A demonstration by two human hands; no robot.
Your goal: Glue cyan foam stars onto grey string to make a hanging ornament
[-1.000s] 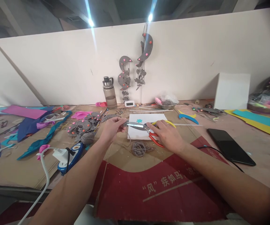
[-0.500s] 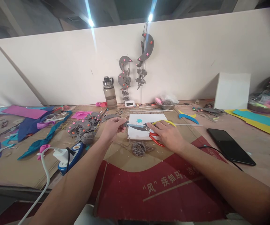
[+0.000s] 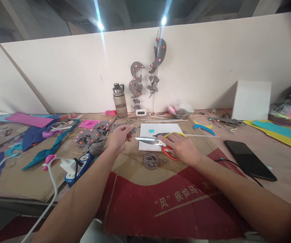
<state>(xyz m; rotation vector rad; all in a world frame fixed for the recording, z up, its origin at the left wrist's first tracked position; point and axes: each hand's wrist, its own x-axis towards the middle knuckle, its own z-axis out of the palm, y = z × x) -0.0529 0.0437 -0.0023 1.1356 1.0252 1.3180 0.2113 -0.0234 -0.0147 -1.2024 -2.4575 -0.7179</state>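
My left hand [image 3: 122, 137] pinches a small grey piece [image 3: 134, 130] between thumb and fingertips; what exactly it is I cannot make out. Scissors [image 3: 157, 142] with red and yellow handles are in my right hand [image 3: 178, 145]. Their blades point left, just below and to the right of the grey piece, and look nearly closed. Under the scissors lies a white sheet [image 3: 145, 145] with a small turquoise flower shape [image 3: 151, 131] on it. Nearer to me, a loose coil of grey cord [image 3: 151, 161] rests on the cardboard [image 3: 135, 202].
To the left are grey felt pieces with pink dots [image 3: 91, 133], a blue power strip [image 3: 81, 168] and coloured scraps. A bottle [image 3: 120, 101] and small clock [image 3: 141, 112] stand at the back, below grey moon hangings [image 3: 160, 52]. A phone [image 3: 250, 160] lies at right.
The scissor blades have gone from spread at the grey piece to nearly closed. The blades now sit slightly lower, apart from the left fingertips. The view has shifted slightly.
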